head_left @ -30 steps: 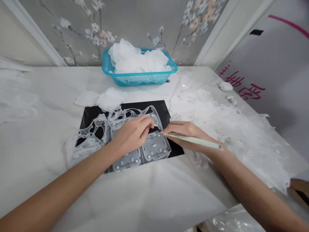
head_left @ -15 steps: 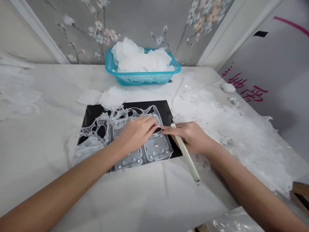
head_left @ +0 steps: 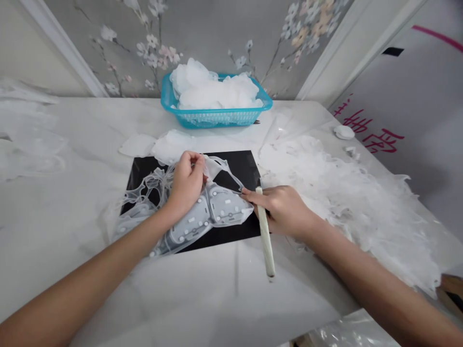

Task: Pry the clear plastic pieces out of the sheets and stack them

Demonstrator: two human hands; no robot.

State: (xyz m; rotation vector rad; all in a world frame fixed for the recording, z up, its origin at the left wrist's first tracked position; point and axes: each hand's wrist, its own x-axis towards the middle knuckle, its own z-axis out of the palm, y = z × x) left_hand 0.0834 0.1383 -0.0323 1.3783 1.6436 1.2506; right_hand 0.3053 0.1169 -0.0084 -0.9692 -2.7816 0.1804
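A translucent molded sheet [head_left: 229, 207] with small white studs lies partly lifted over a black board [head_left: 238, 166]. My left hand [head_left: 188, 180] is closed in a pinch on the sheet's thin upper edging, near the board's middle. At the board's right edge my right hand [head_left: 282, 207] is closed around a pale stick-like handle [head_left: 265, 236], which points toward the table's front. Its index finger and thumb touch the right end of the sheet's edging. Whatever tip the handle has is too small to make out.
A blue basket [head_left: 217, 118] heaped with white translucent pieces stands at the back. Loose pieces [head_left: 173, 145] lie behind the board. Translucent scraps [head_left: 336, 193] are piled on the right, and more sheets [head_left: 29, 130] lie at the far left.
My left hand has moved up and left, pulling the edging and tilting the sheet. My right hand has stayed near the same place, while the handle's lower end has swung left.
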